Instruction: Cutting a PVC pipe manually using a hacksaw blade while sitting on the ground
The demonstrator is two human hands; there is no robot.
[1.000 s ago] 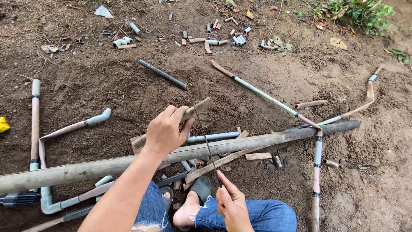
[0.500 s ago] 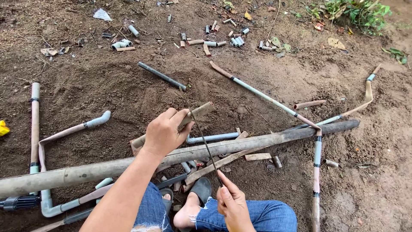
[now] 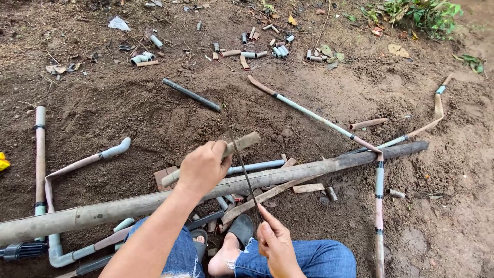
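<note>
Currently the left hand (image 3: 203, 167) grips a short pipe piece (image 3: 242, 143) resting across the long pole (image 3: 319, 167), while the right hand's (image 3: 275, 242) fingers pinch a thin saw blade (image 3: 241, 159) crossing that piece, the cut apparently unfinished.

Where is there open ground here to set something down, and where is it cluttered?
Bare soil lies between the dark pipe and the bent grey pipe, and at lower right beyond the vertical pipe. It is crowded around the left hand, right hand and long pole, and among the pipe offcuts at the top.
</note>
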